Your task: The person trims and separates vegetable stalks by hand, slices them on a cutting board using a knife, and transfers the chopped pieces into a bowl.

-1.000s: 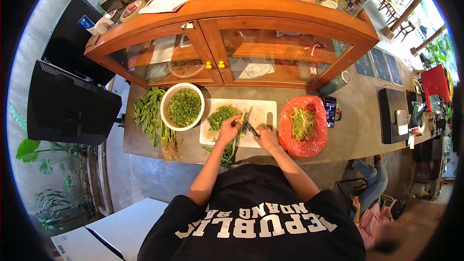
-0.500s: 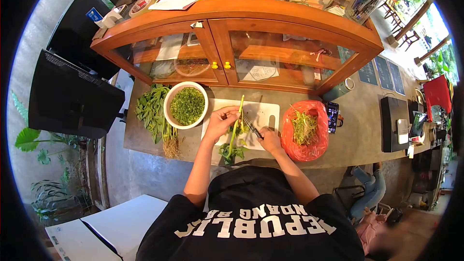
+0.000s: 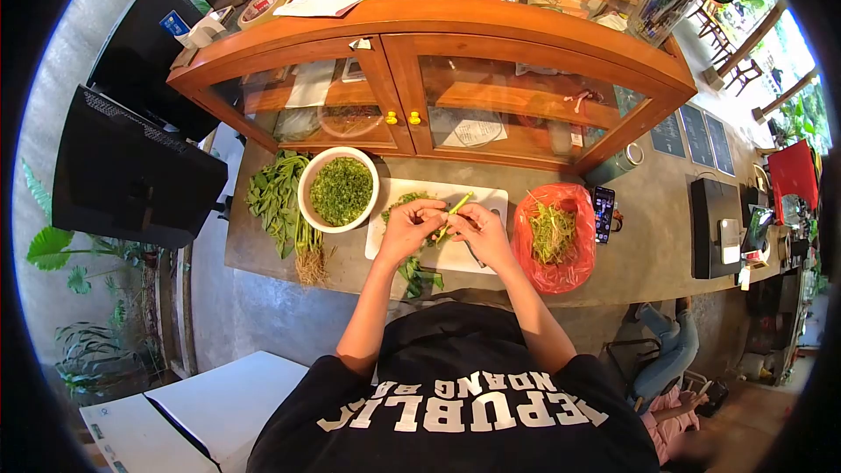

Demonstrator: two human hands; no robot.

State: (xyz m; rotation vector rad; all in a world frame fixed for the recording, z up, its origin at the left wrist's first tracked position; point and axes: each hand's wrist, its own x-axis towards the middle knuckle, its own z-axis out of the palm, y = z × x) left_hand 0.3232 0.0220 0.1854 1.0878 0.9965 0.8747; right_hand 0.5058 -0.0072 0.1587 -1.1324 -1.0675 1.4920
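My left hand (image 3: pixel 412 229) and my right hand (image 3: pixel 484 233) are close together over a white cutting board (image 3: pixel 399 187). Both are closed on a green stem (image 3: pixel 461 202), its upper end poking out between the fingertips. A dark strip, probably part of the knife (image 3: pixel 475 253), shows under my right hand; whether that hand still grips it I cannot tell. Green leaves (image 3: pixel 419 280) hang at the board's near edge, below my hands. Left of the board stands a white bowl (image 3: pixel 304 203) of finely chopped greens. To the right is a red plastic bag (image 3: pixel 578 268) holding pale stems.
A bunch of leafy greens (image 3: pixel 276 197) with roots lies left of the bowl. Beyond the board rises a wooden cabinet (image 3: pixel 403 79) with glass doors. A phone (image 3: pixel 604 214) and a bottle (image 3: pixel 624 160) are at the right. A seated person (image 3: pixel 666 359) is at lower right.
The knife was in my right hand, blade against the stem; now it is mostly hidden. My right hand has moved up to the stem, which is tilted rightward and seems shorter.
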